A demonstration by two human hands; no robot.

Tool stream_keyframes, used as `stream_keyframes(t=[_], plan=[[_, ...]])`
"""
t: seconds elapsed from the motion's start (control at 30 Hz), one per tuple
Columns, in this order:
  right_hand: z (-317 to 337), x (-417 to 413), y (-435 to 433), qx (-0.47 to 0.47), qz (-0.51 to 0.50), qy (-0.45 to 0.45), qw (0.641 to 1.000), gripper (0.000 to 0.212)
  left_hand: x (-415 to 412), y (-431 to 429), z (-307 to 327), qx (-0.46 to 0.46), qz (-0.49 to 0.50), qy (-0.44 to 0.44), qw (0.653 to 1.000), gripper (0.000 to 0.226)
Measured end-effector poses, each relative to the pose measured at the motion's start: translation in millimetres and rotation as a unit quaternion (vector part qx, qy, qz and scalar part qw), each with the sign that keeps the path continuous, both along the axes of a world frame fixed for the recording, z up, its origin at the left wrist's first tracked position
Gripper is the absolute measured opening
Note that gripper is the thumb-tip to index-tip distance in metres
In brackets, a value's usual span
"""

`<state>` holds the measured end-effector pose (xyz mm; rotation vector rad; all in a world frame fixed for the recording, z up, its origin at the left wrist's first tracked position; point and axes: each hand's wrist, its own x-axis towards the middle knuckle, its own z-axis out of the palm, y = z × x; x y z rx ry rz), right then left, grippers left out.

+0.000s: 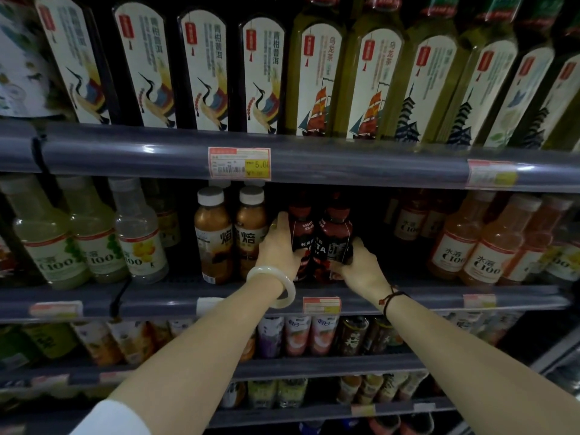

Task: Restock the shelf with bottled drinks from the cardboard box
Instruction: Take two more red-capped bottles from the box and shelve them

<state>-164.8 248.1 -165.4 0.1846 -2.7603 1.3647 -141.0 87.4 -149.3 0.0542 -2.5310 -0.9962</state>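
Two bare forearms are stretching out from 6 o'clock, a white bangle sitting on the left wrist and a cord bracelet on the right. The left hand is curling round the left dark red bottle. The right hand is gripping the right dark red bottle low down. Both bottles are standing upright side by side at the front of the middle shelf. Brown bottles are standing at their 9 o'clock, orange bottles at 3 o'clock, and tall tea bottles at 12 o'clock above.

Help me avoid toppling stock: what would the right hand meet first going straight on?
Only the right dark red bottle the right hand grips; behind it the shelf looks free, though depth is unclear.
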Motion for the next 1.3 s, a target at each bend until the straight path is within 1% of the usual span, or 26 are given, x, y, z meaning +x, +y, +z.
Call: stream_keyframes(t=[0.1,0.2,0.3,0.37,0.43,0.5,0.53,0.6,0.67,0.73,0.77,0.83,0.9,1.0,1.1,1.2,1.27,1.3], plan=[[1,2,1,-0.003,0.003,0.000,1.000,0.059,-2,0,-1,0.005,-0.001,0.001,1.000,0.067],[5,6,2,-0.010,0.008,-0.006,1.000,0.058,-1,-2,-1,0.037,-0.018,-0.007,0.999,0.067],[11,10,5,0.003,0.010,-0.025,1.000,0.044,8,-5,5,0.087,-0.049,-0.031,0.995,0.075],[12,11,7,0.026,0.001,-0.039,0.999,0.029,18,-6,10,0.102,-0.069,-0.040,0.992,0.073],[16,14,8,0.058,-0.007,-0.056,0.997,0.024,28,-8,13,0.129,-0.079,-0.048,0.987,0.069],[22,19,8,0.087,0.001,-0.079,0.993,0.027,37,-10,15,0.147,-0.063,-0.081,0.984,0.065],[25,23,6,0.098,0.013,-0.092,0.991,0.028,40,-12,16,0.139,-0.050,-0.106,0.983,0.060],[31,32,0,0.122,0.045,-0.109,0.985,0.029,48,-17,21,0.098,-0.044,-0.163,0.981,0.043],[34,39,-10,0.151,0.084,-0.122,0.977,0.029,58,-24,26,0.043,-0.065,-0.250,0.965,0.032],[37,46,-21,0.192,0.133,-0.144,0.962,0.028,70,-32,28,-0.013,-0.088,-0.337,0.937,0.032],[37,49,-26,0.216,0.162,-0.154,0.951,0.030,75,-37,26,-0.032,-0.094,-0.364,0.926,0.034],[37,55,-39,0.252,0.217,-0.170,0.928,0.032,86,-49,21,-0.059,-0.087,-0.386,0.916,0.036],[35,61,-53,0.258,0.258,-0.180,0.914,0.029,97,-62,15,-0.077,-0.064,-0.391,0.915,0.035],[29,72,-79,0.256,0.311,-0.160,0.901,0.027,122,-85,4,-0.075,-0.008,-0.380,0.922,0.028],[17,86,-113,0.265,0.364,-0.130,0.883,0.026,154,-116,-14,-0.065,0.045,-0.364,0.928,0.011],[2,104,-151,0.273,0.423,-0.112,0.857,0.024,193,-145,-34,-0.046,0.102,-0.364,0.925,0.015],[-10,120,-177,0.280,0.462,-0.111,0.834,0.025,220,-164,-47,-0.024,0.138,-0.373,0.917,0.021],[-16,128,-191,0.288,0.480,-0.108,0.821,0.025,234,-174,-55,-0.011,0.154,-0.377,0.913,0.019]])
